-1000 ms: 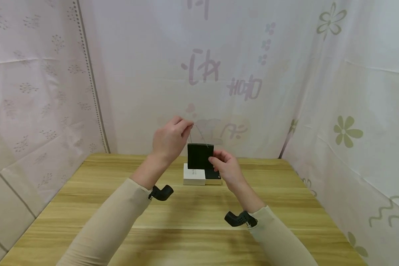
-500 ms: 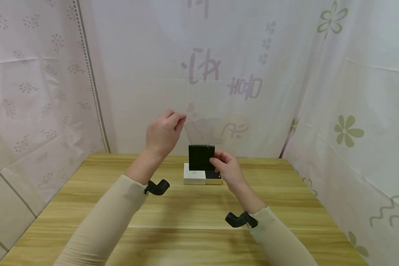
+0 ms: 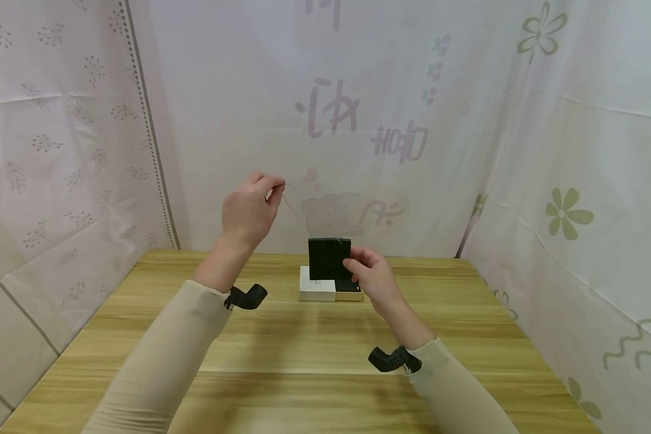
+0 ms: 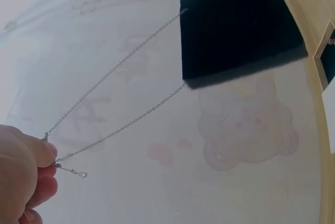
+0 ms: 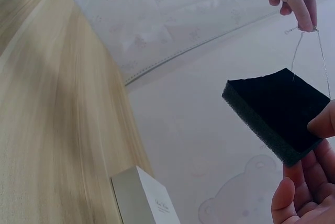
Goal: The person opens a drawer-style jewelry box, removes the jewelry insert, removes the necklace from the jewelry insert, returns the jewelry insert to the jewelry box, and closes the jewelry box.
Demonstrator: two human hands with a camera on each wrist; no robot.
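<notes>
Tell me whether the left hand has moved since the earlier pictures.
Yes: in the head view, the left hand moved up and left, away from the printed bear.

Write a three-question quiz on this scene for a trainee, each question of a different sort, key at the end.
1. Multiple choice: what does the left hand pinch? a) a ribbon; b) a thin chain; c) a pen.
2. True or false: the right hand holds the black foam pad.
3. Fill in the blank: in the head view, the pad partly hides a white ____ on the wooden table.

Key: 1. b; 2. true; 3. box.
</notes>
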